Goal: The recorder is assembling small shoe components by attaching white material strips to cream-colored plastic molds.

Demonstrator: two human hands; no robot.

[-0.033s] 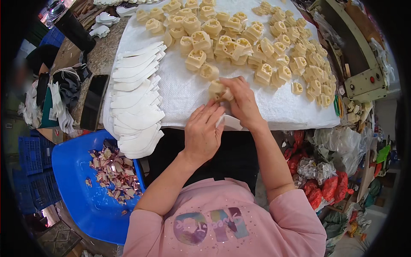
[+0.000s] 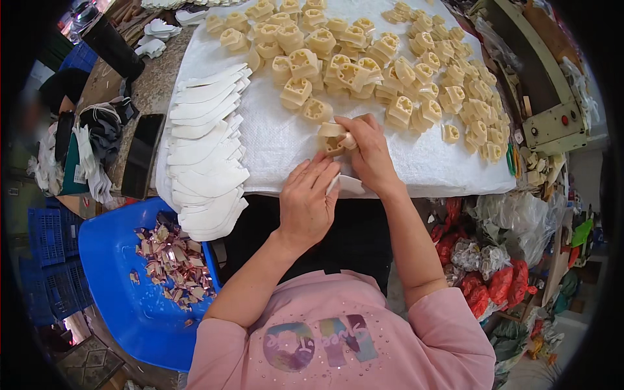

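My right hand (image 2: 370, 155) is closed on a cream hollow block (image 2: 329, 132) near the front of the white-covered table (image 2: 273, 146). The fingertips of my left hand (image 2: 309, 200) press against that block's near side. A thin white curved piece (image 2: 351, 185) juts out between my left thumb and fingers, partly hidden by the hand. Just beyond the held block sits a loose cream block (image 2: 316, 109). Many similar cream blocks (image 2: 354, 71) with openings in their tops spread over the far and right parts of the cover.
Left of my hands, white curved pieces (image 2: 205, 153) overlap in a long row. A blue basin (image 2: 107, 260) with pinkish scraps (image 2: 172, 260) stands below. At the left lie a phone (image 2: 143, 156) and a black bottle (image 2: 112, 45); a metal frame (image 2: 552, 127) is on the right.
The held block has turned slightly, and its hollow opening shows more clearly. My right fingers have shifted a little on it. The left hand is nearly still.
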